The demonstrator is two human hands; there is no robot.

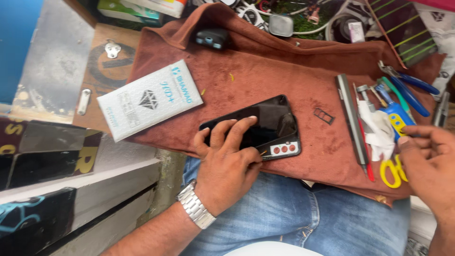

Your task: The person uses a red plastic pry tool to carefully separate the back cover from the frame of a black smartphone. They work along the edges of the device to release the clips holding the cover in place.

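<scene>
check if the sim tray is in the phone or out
Out: the small black sim tray lies alone on the brown cloth, right of the phone under the left hand.
</scene>
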